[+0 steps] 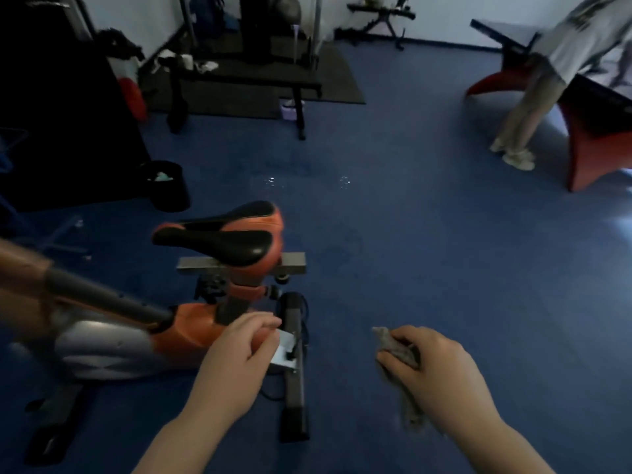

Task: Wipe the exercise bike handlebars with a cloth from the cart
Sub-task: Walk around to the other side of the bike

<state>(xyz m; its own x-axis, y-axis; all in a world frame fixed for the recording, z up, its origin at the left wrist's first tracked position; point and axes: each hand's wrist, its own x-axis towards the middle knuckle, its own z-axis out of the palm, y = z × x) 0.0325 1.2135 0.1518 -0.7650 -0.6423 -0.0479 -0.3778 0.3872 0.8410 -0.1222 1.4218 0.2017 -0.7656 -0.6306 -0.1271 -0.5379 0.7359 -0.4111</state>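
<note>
Gripping a crumpled grey cloth (pixel 400 350), the right hand (pixel 434 367) hangs over the blue floor (pixel 444 234), apart from the orange exercise bike (pixel 191 323), while the left hand (pixel 236 354) hovers loosely curled and empty near the seat post. A grey bar (pixel 102 295) slanting in from the left may be a handlebar, though blur leaves that uncertain. To wipe well, spread the cloth flat, wrap it round the bar and steady the frame.

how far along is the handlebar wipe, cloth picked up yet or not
Done: the cloth is already fetched; the right hand grips it, bunched, over the blue floor. In hand: the left hand hangs loosely curled and holding nothing in front of the exercise bike, by its rear base. Left: the wiping itself; the cloth touches no part of the bike, and a grey bar at left looks untouched.
</note>
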